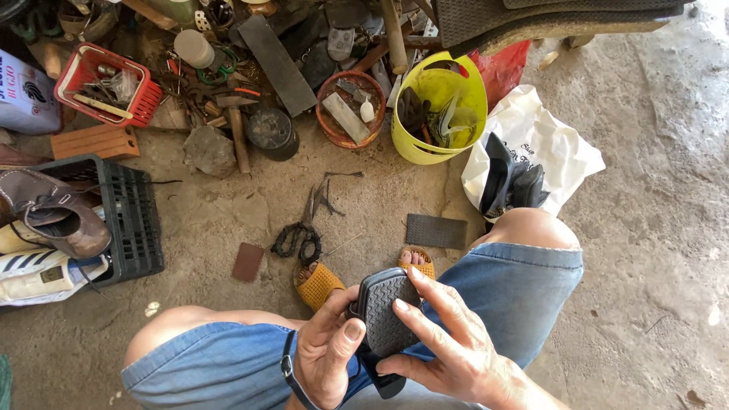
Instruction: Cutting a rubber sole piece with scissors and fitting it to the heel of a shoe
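Note:
Both my hands hold a black shoe (384,313) sole-up over my lap, its ridged grey tread facing me. My left hand (325,351) grips its left side with the thumb on the tread. My right hand (448,342) wraps the right side, fingers spread across the sole. A dark strap hangs below the shoe. My knees in blue denim shorts frame the hands, and my feet in orange sandals (319,284) rest on the concrete floor below.
Black-handled scissors (302,231), a dark rubber sheet (436,231) and a brown patch (247,262) lie on the floor. A yellow bucket (440,106), red basket (106,83), black crate (129,220) with shoes, and a white bag (531,144) holding black shoes surround them.

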